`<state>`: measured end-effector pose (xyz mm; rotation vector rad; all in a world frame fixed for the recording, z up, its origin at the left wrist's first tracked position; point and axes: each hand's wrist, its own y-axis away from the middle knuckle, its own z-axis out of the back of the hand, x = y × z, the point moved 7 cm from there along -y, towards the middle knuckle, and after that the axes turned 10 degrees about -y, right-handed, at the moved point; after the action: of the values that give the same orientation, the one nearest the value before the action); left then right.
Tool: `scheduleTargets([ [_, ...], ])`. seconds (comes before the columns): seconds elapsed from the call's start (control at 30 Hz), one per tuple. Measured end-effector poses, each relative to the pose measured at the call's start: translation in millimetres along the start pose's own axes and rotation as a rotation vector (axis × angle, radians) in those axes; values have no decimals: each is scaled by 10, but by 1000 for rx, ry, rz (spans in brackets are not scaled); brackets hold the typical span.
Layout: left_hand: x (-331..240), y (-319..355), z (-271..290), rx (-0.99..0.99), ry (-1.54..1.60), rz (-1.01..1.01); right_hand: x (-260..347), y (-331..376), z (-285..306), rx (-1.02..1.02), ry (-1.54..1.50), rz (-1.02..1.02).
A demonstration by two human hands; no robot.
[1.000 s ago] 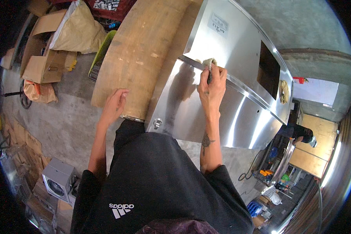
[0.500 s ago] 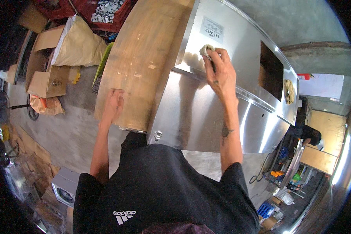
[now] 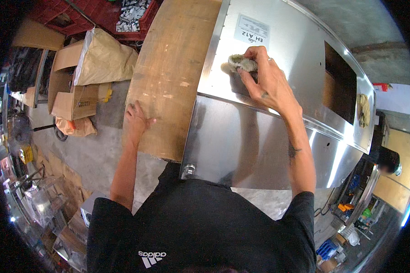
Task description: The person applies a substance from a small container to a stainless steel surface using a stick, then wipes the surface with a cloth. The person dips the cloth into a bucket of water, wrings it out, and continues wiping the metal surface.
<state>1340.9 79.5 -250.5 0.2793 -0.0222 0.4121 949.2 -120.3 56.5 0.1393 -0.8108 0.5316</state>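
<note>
A crumpled pale rag [image 3: 236, 62] is gripped in my right hand [image 3: 271, 84], against the shiny top of a sheet-metal cabinet [image 3: 287, 41]. Just beyond the rag, a printed label [image 3: 252, 32] is stuck on the metal. My left hand [image 3: 138, 119] rests on the wooden board [image 3: 168, 82] left of the cabinet, its fingers spread and nothing in them. The cabinet has a dark rectangular opening [image 3: 339, 84] on the right and a small metal latch [image 3: 188, 170] at its near left corner.
Another cloth [image 3: 363, 110] lies at the cabinet's right end. Left of the board stand an open cardboard box [image 3: 70, 102] and a tan sack [image 3: 107, 59]. A red crate [image 3: 143, 25] of small metal parts is at the back. A person [image 3: 389, 159] is at the far right.
My right hand has shifted the rag a little nearer and left across the metal, below the label. My left hand's fingers have spread out on the board. The whole view has turned slightly.
</note>
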Motion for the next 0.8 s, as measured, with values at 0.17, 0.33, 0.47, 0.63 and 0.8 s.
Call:
scheduleTargets([
  [0.17, -93, -15, 127, -30, 34, -46, 298, 14, 19, 249, 247, 310],
  [0.33, -107, 35, 237, -44, 37, -26, 356, -45, -136, 323, 300, 437],
  [0.47, -64, 14, 107, -88, -16, -74, 356, -23, -298, 403, 325, 483],
  [0.63, -173, 62, 334, -91, 57, -8, 360, -8, -259, 469, 206, 406],
  [0.8, -232, 89, 396, -100, 29, -36, 281, 4, -301, 481, 102, 400],
])
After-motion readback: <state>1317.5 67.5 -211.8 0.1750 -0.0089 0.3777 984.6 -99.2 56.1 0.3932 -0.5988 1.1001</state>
